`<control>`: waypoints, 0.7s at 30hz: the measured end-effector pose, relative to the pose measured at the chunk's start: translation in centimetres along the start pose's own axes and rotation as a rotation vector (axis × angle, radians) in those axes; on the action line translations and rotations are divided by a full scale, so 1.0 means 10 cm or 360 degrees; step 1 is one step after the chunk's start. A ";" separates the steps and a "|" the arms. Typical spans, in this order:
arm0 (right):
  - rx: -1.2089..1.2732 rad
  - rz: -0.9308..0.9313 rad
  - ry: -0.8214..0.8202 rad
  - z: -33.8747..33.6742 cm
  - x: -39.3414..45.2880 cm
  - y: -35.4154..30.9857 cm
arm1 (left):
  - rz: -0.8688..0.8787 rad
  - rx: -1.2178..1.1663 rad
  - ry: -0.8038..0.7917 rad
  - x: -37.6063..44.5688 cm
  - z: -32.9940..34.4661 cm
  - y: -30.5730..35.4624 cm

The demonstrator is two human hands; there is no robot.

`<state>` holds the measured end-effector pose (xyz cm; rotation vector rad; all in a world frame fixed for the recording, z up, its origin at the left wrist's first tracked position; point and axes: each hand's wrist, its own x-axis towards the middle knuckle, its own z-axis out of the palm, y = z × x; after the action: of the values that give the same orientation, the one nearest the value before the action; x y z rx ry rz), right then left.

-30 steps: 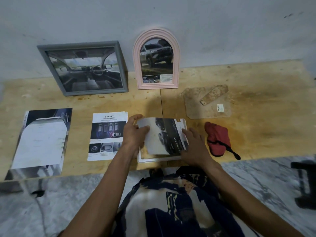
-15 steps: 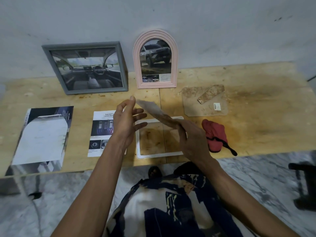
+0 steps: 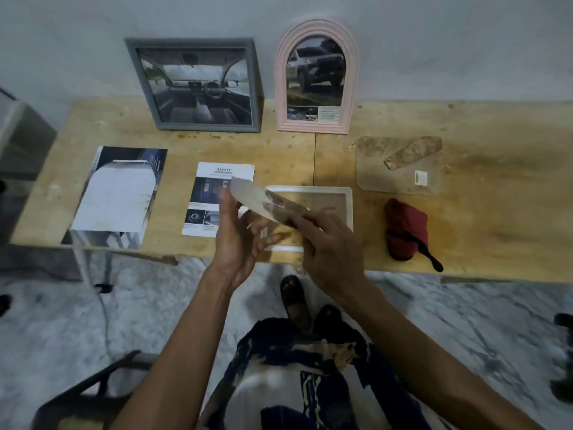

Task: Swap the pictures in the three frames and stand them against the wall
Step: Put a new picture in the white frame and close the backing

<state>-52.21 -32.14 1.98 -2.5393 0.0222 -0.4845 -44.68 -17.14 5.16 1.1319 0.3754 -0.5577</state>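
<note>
A car picture (image 3: 266,201) is lifted and tilted above the white frame (image 3: 348,206), which lies flat on the wooden table (image 3: 496,212). My right hand (image 3: 328,252) pinches the picture's right end. My left hand (image 3: 238,240) is at its left end, fingers spread and thumb against the edge. A grey frame (image 3: 193,85) with a car-interior picture and a pink arched frame (image 3: 316,77) with an SUV picture stand against the wall. A "SAFETY" picture (image 3: 214,193) and a larger picture (image 3: 117,197) lie flat on the left.
A brown backing board (image 3: 397,169) with its stand flap lies at the right rear. A red cloth pouch (image 3: 406,231) lies in front of it. A grey box (image 3: 21,135) is at the far left. My feet are under the table's front edge.
The picture has been lifted off the white frame, leaving the frame bare. My right hand now holds it raised and tilted, and my left hand has come to its left end.
</note>
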 end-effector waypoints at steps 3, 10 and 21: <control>-0.0066 -0.0062 -0.0165 0.14 -0.09 -0.27 | 0.0083 0.0114 -0.0093 -0.22 -0.08 -0.16; 0.0210 -0.0044 -0.0507 0.32 -0.05 -0.73 | 0.0093 0.0133 0.0579 -0.16 -0.46 -0.08; 0.0679 0.1106 -0.0469 1.11 1.10 -0.96 | 0.0145 0.0472 0.0163 0.52 -1.77 0.95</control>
<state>-38.91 -19.47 1.97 -1.9856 0.6009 0.1497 -34.94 1.05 2.55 1.4597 0.3339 -0.4861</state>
